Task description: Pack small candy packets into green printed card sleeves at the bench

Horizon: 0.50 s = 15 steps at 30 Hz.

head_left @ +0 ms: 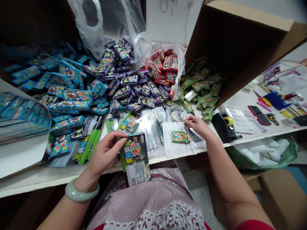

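My left hand [105,150] pinches the top edge of a black printed packet [136,156] with colourful lettering, which hangs over the table's front edge. On a white sheet of paper [171,151] lies a small green candy box [180,137]. My right hand [198,126] is closed at the sheet's upper right edge, just beyond the green box. Its fingertips are pressed together over clear plastic and paper, and what they grip cannot be made out. Clear plastic sleeves [152,134] lie between my hands.
Piles of blue boxes [78,95], purple boxes [122,92], red boxes [168,63] and green boxes [207,100] line the back. A cardboard carton [240,54] stands on its side at right. Near it are a black tape dispenser [225,127] and a phone [259,115].
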Available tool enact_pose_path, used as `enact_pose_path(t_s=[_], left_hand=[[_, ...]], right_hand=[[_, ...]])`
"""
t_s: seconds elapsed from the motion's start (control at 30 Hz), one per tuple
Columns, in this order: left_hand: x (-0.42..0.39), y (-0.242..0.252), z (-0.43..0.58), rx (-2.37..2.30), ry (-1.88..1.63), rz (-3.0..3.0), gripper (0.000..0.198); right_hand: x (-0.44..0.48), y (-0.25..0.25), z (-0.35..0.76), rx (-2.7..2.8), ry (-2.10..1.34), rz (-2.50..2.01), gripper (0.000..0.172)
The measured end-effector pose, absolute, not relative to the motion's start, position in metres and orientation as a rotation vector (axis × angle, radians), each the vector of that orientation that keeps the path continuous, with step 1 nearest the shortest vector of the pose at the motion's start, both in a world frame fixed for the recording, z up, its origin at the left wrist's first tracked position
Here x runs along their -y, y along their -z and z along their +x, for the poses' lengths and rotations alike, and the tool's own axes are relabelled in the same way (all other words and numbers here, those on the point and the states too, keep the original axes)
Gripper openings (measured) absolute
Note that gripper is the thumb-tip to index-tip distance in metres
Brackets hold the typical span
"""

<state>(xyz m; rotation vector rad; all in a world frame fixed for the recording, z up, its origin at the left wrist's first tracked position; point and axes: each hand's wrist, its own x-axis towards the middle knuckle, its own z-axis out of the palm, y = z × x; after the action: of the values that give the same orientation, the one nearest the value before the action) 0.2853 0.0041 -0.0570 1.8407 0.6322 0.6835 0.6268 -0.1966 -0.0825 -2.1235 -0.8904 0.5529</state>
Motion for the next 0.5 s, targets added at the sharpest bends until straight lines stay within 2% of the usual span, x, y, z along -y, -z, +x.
enact_pose_path(t_s=[0.13,0.3,0.5], left_hand=[[0.002,0.059,0.292,-0.589,-0.747,1.792,0.010],[0.010,0.060,0.300,-0.584,-0.777,1.755,0.007],[0.013,0.053,0.298,-0.563,-0.727,1.726,0.006]], right_hand=[[0.190,0.048,0.608,0.921,-0.616,-1.940,0.023],[0.138,-0.002,0.528,1.267,-0.865,-1.553,0.016],[0.081,-0.006,0.472,1.418,-1.104,-1.561,0.009]])
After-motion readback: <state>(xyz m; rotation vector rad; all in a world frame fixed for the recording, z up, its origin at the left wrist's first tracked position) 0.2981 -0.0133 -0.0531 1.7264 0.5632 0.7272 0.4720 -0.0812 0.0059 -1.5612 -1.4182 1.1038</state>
